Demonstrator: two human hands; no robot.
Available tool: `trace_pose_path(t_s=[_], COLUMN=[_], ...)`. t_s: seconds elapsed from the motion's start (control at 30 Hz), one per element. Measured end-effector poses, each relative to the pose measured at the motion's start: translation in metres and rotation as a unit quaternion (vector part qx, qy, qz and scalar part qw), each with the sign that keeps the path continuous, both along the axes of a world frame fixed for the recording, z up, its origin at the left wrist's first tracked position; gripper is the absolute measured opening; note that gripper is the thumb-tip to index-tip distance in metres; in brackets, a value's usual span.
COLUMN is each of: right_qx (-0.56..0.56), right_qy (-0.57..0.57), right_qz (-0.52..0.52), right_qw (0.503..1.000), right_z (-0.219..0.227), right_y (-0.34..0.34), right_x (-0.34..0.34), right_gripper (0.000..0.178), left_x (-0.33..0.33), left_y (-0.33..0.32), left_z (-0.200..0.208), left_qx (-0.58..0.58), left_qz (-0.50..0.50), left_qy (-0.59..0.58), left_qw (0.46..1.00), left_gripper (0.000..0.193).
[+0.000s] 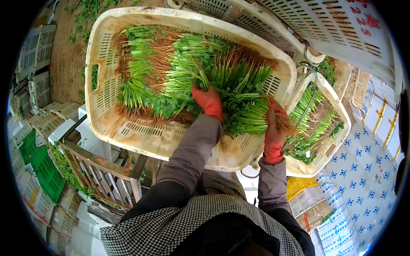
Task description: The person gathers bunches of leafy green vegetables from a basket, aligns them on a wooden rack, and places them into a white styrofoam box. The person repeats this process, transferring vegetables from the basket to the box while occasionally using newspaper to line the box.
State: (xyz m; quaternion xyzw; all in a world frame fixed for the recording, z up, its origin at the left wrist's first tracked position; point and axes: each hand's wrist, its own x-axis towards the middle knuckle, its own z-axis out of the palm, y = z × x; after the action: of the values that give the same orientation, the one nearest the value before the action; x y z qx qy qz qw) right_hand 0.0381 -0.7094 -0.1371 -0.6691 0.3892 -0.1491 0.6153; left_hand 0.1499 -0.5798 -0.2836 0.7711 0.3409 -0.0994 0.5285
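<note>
Both my hands wear orange-red gloves and work inside a large cream plastic crate (96,117). My right hand (274,132) is closed around the root end of a bunch of leafy greens (249,115), which look like coriander, at the crate's right side. Brown roots stick out past its fingers. My left hand (208,101) lies among the leaves at the other end of that bunch, fingers curled and partly hidden by foliage. More bunches of greens (137,64) with thin pale stems and brown roots lie in rows to the left and behind.
A second cream crate (329,149) with more greens stands at the right, under a metal hook (308,70). Upright white crates (337,25) rise at the far right. A wooden chair-like frame (100,168) is at the lower left. Blue-printed white wrapping (363,170) covers boxes at right.
</note>
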Motion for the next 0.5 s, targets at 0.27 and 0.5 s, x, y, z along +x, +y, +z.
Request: trace_pose_path(t_s=[0.27,0.5], right_qx=[0.007,-0.009], right_qy=[-0.004,-0.039], right_qz=[0.004,0.027], right_qw=[1.0,0.999], right_z=[0.0,-0.004], right_y=[-0.006,-0.002], right_x=[0.003,0.007], right_gripper=[0.019,0.02], left_x=[-0.023,0.011], left_y=[0.007,-0.049], left_z=[0.012,-0.009], left_qx=[0.028,-0.016], left_qz=[-0.107,-0.535], left_qy=[-0.104,-0.053], left_qw=[0.988,0.843], left_gripper=[0.031,0.041])
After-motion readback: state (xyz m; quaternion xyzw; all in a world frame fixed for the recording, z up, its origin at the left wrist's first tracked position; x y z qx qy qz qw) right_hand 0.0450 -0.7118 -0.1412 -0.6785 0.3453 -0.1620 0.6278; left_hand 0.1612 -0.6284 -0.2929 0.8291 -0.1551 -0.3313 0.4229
